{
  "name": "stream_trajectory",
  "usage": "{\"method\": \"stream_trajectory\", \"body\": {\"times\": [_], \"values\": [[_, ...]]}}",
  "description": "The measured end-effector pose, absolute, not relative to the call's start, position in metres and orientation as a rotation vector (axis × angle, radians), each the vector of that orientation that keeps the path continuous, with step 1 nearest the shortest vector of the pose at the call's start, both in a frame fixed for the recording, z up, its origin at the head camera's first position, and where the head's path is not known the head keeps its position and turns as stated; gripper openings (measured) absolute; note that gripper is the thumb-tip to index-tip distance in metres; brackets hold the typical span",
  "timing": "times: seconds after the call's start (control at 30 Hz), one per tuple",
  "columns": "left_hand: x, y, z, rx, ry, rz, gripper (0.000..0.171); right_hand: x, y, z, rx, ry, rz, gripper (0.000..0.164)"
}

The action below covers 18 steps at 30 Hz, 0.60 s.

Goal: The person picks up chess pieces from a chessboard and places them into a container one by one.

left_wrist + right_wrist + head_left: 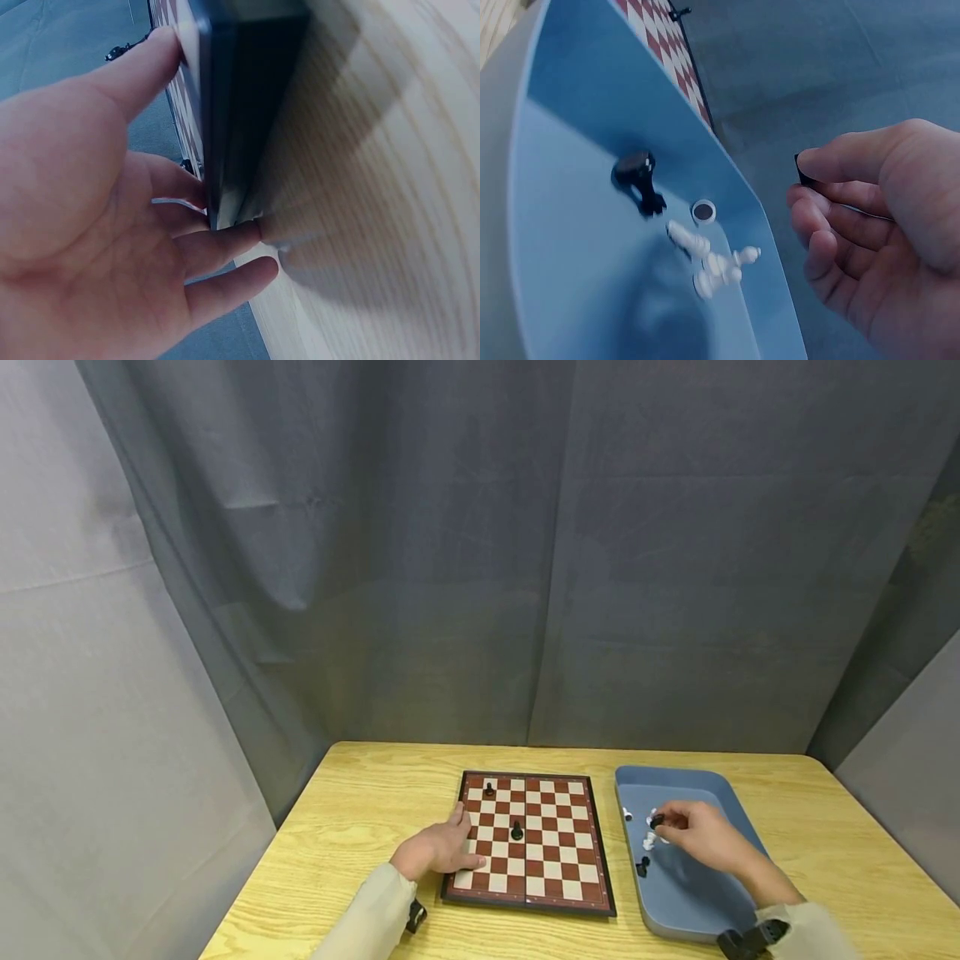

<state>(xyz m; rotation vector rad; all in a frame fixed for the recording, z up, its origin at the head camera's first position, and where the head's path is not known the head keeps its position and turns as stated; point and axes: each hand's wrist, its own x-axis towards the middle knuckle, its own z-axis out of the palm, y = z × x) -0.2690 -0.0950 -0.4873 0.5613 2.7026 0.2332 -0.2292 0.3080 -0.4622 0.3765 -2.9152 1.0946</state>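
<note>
A red-and-white chessboard [551, 860] with a dark rim lies on the table. Two black chess pieces stand on it, one [490, 790] near the far left corner and another [517, 831] near the middle. My left hand [442, 847] rests at the board's left edge, its thumb [142, 64] on the top surface and other fingers against the side. Above the blue tray [701, 918], my right hand [701, 833] pinches a black chess piece [657, 821] between thumb and fingers, which hide most of it. Several white chess pieces [716, 266] and a black one [639, 176] lie in the tray.
The wooden table [360, 810] carries the board at its middle and the tray to the right. A grey curtain [450, 568] hangs behind the table's far edge, with paler cloth [112, 693] at the left side.
</note>
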Motion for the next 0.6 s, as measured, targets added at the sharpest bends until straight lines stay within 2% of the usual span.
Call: {"method": "stream_trajectory", "body": {"times": [0.3,0.6], "values": [[-0.270,-0.095,-0.488,0.558,2.711,0.240,0.088,-0.231,0.328,-0.467,0.327,-2.938,1.037,0.018],[-0.270,-0.094,-0.488,0.562,2.714,0.229,0.088,-0.231,0.341,-0.473,0.283,-2.946,0.998,0.014]]}}
